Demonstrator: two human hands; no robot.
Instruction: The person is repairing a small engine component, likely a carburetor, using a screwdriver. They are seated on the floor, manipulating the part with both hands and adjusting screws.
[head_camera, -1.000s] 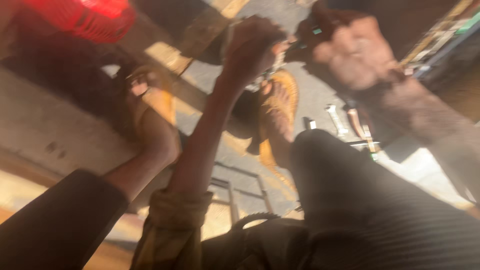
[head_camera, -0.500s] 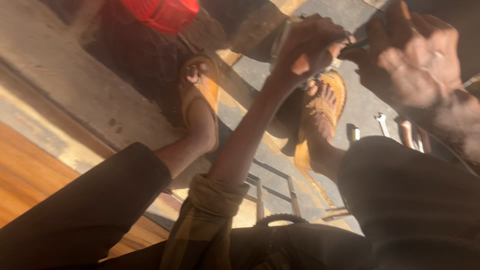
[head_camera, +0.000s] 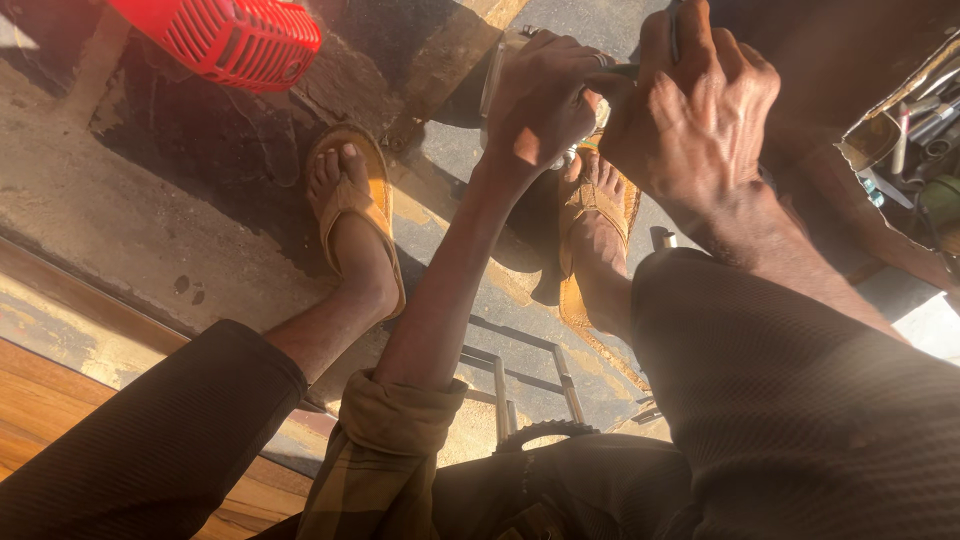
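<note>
— While both hands close in at the top of the view, what do they hold?
— A metal part, above the right sandalled foot; the left hand is curled shut around it.
— And the right hand?
— Fingers folded tight on a thin dark tool touching that part.
— Around them?
— A red vented casing lies far left on the floor, and a box of tools sits at right

Sandalled feet below, knees beside.

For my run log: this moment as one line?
left hand: grips metal part | right hand: grips thin tool | feet: sandals
</note>
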